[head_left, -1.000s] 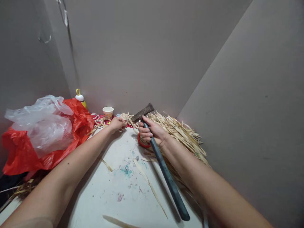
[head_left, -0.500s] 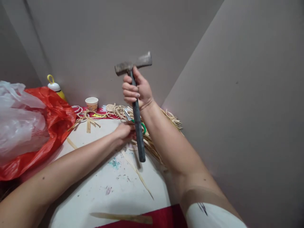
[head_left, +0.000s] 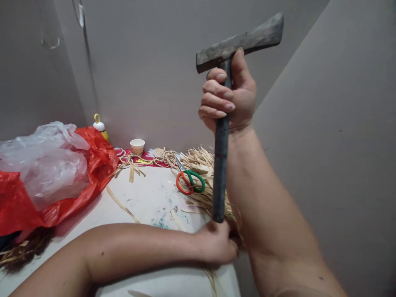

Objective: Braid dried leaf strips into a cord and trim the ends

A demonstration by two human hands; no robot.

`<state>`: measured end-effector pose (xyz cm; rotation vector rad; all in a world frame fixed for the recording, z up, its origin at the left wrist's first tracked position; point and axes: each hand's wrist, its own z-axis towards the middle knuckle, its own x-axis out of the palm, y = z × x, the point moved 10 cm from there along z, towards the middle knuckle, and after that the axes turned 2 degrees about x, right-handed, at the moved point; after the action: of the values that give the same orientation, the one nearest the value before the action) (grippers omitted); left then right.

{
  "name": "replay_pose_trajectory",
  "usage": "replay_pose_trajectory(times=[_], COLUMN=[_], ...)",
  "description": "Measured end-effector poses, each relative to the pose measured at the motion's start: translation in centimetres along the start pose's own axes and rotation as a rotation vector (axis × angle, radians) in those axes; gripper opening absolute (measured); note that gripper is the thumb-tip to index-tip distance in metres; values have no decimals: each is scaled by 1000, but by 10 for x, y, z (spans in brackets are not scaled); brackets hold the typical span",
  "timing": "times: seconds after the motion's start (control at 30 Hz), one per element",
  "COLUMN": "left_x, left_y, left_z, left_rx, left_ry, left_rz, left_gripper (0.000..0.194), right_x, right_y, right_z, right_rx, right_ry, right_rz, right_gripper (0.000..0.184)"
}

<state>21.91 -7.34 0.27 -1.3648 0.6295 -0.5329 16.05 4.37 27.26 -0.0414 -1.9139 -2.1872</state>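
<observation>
My right hand (head_left: pixel 230 93) is wrapped round the dark handle of a hammer (head_left: pixel 220 173), high up near the head, with the thumb against the metal. The steel head has a square end on the left and a flared end on the right; the handle hangs down. Below it, my left hand (head_left: pixel 218 243) is curled at the table's right edge, by the near end of a bundle of pale dried straw strips (head_left: pixel 204 165). Its fingertips are hidden, and what they hold cannot be made out. Scissors (head_left: pixel 188 181) with one red and one green handle lie against the straw.
A white, paint-stained table (head_left: pixel 148 194) stands against grey walls. Red and clear plastic bags (head_left: pixel 62 161) fill its left side. At the back are a paper cup (head_left: pixel 137 147), a coil of cord (head_left: pixel 165 154) and a yellow-and-white bottle (head_left: pixel 99 127). Loose strips lie about.
My right hand has lifted the hammer up and to the right. My left hand has left the scissors, now uncovered on the table, and come nearer to the right edge by the straw.
</observation>
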Motion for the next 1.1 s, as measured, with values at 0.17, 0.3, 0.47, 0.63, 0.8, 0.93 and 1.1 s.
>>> replay_pose_trajectory(times=[0.17, 0.3, 0.47, 0.63, 0.8, 0.93, 1.1], left_x=[-144, -293, -361, -337, -312, -307, -306], left_y=[-48, -80, -93, -45, 2, 18, 14], left_z=[20, 2, -29, -5, 8, 10, 12], left_rx=[40, -74, -47, 8, -69, -127, -77], left_ry=[-310, -674, -879, -773, -716, -667, -618], left_rz=[533, 901, 1165, 496, 207, 216, 373], left_gripper=[11, 10, 15, 6, 3, 7, 11], right_x=[-2, -14, -26, -22, -32, -35, -28], right_y=[9, 2, 4, -31, -165, -202, -179], right_z=[-22, -36, -28, -9, -47, -60, -35], right_rx=[-52, -53, -27, 104, 530, 650, 408], right_ry=[70, 64, -44, -30, -111, -72, -8], right_rz=[25, 20, -7, 183, 212, 205, 118], right_gripper=[53, 53, 54, 54, 30, 20, 8])
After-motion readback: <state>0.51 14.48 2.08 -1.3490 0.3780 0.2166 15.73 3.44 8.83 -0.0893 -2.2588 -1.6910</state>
